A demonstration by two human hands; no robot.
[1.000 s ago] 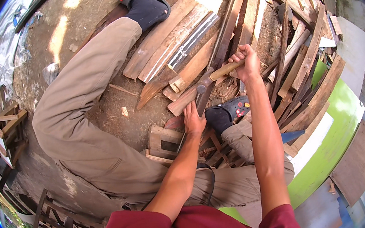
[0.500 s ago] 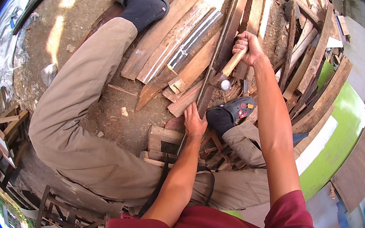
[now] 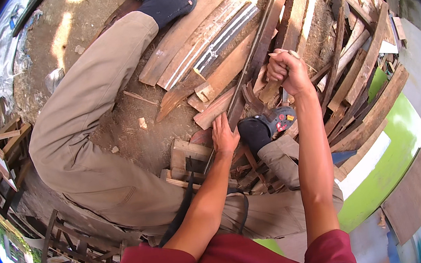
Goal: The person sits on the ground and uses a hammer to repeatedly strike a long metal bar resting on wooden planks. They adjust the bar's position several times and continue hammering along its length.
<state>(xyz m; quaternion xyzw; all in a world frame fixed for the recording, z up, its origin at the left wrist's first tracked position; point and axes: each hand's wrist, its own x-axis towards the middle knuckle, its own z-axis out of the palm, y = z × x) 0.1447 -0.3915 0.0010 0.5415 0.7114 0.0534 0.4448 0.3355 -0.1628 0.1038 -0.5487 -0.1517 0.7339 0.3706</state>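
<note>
A long dark wooden plank (image 3: 259, 54) runs slantwise from the far right toward me. My left hand (image 3: 225, 136) lies over its near end, fingers stretched out and touching it. To the right of the plank, my right hand (image 3: 290, 73) is closed around the wooden handle of a hammer (image 3: 293, 54), whose pale butt shows above the fist. The hammer's head is hard to make out now. Beside the plank, left of the right fist, is a dark curved piece (image 3: 254, 98). My shoe (image 3: 278, 120) rests just below the right hand.
Several loose boards (image 3: 193, 33) lie on the dirt left of the plank, with a small wood block (image 3: 204, 91) on them. A wooden frame (image 3: 187, 155) sits near my left wrist. Scrap wood (image 3: 357, 82) and a green-and-white panel (image 3: 382, 163) lie at the right.
My right hand has turned and shifted slightly, so the hammer's handle and head no longer show left of the fist. The left hand stays almost in place on the plank.
</note>
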